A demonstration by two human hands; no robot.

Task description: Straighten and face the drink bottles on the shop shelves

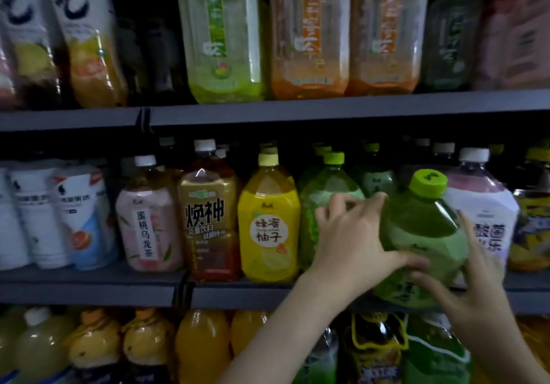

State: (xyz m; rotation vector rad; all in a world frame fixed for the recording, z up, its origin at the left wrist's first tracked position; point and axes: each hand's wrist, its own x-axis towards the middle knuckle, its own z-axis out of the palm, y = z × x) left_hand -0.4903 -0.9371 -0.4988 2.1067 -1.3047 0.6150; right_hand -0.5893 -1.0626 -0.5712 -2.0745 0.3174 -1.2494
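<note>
While my left hand (354, 235) and right hand (479, 288) clamp the green bottle (425, 229), tipped toward 1 o'clock, its overhanging base could slide off the shelf (238, 294)

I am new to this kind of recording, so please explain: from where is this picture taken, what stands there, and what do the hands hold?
No machine here: a person works with two bare hands. The single picture comes from a camera worn on the head, looking forward and down. Shop shelves stand full of drink bottles. The left hand and the right hand together hold one green bottle, tilted, at the front of the middle shelf.
</note>
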